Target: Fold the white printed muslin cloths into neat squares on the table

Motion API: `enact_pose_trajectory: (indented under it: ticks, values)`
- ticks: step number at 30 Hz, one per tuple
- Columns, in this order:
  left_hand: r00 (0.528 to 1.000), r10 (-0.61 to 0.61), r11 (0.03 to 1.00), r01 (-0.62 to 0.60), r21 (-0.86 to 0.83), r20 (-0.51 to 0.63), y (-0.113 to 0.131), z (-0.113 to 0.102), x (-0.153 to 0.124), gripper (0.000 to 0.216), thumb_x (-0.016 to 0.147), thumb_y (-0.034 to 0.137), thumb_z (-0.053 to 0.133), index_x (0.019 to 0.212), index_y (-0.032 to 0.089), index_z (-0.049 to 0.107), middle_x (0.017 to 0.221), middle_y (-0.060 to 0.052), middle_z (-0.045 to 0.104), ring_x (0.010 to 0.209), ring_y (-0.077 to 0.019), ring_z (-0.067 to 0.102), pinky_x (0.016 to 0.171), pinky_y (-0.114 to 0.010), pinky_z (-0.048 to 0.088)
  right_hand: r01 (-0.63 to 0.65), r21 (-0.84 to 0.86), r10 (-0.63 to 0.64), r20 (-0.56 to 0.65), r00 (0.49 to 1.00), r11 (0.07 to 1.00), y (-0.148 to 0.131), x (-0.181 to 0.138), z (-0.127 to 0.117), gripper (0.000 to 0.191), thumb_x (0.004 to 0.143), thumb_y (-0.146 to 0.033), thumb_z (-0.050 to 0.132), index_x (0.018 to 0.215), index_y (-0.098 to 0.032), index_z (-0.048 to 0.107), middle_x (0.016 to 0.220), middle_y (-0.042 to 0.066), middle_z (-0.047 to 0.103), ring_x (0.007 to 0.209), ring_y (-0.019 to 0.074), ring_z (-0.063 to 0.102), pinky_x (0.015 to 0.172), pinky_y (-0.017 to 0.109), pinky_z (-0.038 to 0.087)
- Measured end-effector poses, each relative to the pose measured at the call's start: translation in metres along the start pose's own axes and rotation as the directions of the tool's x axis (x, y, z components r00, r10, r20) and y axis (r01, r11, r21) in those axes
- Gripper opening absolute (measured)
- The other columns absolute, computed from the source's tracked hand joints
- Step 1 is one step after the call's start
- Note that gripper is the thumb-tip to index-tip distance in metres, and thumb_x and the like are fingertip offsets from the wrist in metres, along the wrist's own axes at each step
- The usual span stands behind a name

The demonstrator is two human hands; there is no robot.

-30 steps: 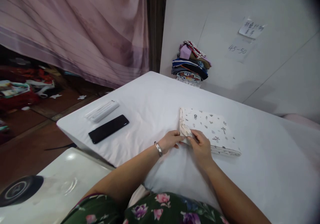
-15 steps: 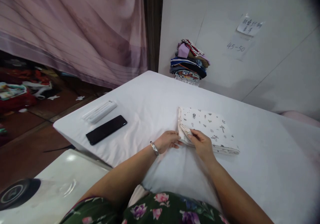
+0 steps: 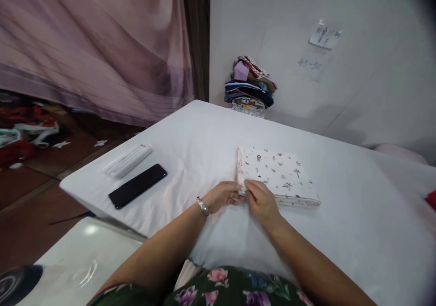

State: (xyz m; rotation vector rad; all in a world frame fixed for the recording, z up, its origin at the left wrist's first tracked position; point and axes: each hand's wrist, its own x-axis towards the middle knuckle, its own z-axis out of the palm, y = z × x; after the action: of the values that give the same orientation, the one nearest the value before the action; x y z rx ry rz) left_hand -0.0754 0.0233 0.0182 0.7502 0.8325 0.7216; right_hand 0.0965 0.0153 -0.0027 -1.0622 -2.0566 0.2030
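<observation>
A folded white cloth with small dark prints lies flat on the white table. My left hand, with a bracelet on its wrist, pinches the cloth's near left corner. My right hand is closed on the same corner from the right, fingertips touching the folded layers. The two hands meet at that corner.
A black phone and a white remote-like bar lie at the table's left end. A pile of folded colourful clothes stands at the far edge against the white wall. A pink curtain hangs at the left; a white glossy surface is near me.
My right hand slid left along the cloth's near edge to the corner, where both hands now meet. The view shifted slightly, so everything sits further left.
</observation>
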Motion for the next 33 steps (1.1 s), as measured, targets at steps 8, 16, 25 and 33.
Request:
enact_pose_trajectory:
  ticks: [8,16,25,33]
  values:
    - [0.981,0.013,0.969,0.036,0.246,-0.194,-0.001,0.003,0.009,0.044,0.062,0.05,0.071,0.077,0.012,0.057,0.067,-0.001,0.056,0.067,-0.0135,0.059,0.052,-0.02,0.041,-0.026,0.111,0.018,0.071,0.997,0.993,-0.008,0.008,-0.008,0.031,0.08,-0.013,0.048,0.107,-0.021,0.06,0.107,0.006,0.06,0.101,0.0158,0.054,0.088,0.03,0.047]
    - [0.975,-0.061,0.978,0.102,0.183,-0.214,0.004,0.003,0.009,0.038,0.064,0.039,0.069,0.089,0.013,0.059,0.088,-0.007,0.063,0.067,-0.0135,0.06,0.055,-0.023,0.045,-0.194,-0.148,0.194,-0.011,0.981,0.97,0.052,-0.028,-0.09,0.026,0.086,-0.026,0.046,0.106,-0.023,0.062,0.112,0.006,0.06,0.108,0.0192,0.051,0.095,0.04,0.04]
    - [0.971,-0.138,0.982,0.16,0.099,-0.197,0.007,0.004,0.013,0.029,0.073,0.029,0.059,0.094,0.01,0.062,0.089,-0.009,0.064,0.066,-0.014,0.061,0.054,-0.021,0.046,-0.729,0.09,0.728,0.043,0.684,0.679,0.104,-0.085,-0.141,0.056,0.075,-0.027,0.054,0.13,-0.022,0.044,0.124,0.005,0.053,0.082,0.0147,0.06,0.079,0.031,0.05]
    - [0.969,-0.181,0.983,0.18,-0.023,-0.169,0.021,0.008,0.015,0.012,0.077,0.023,0.054,0.083,0.013,0.059,0.072,-0.004,0.062,0.062,-0.0136,0.062,0.046,-0.018,0.045,-0.606,-0.08,0.602,-0.072,0.795,0.791,0.107,-0.078,-0.13,0.046,0.075,-0.021,0.047,0.121,-0.021,0.053,0.122,0.004,0.053,0.107,0.0183,0.051,0.092,0.033,0.043]
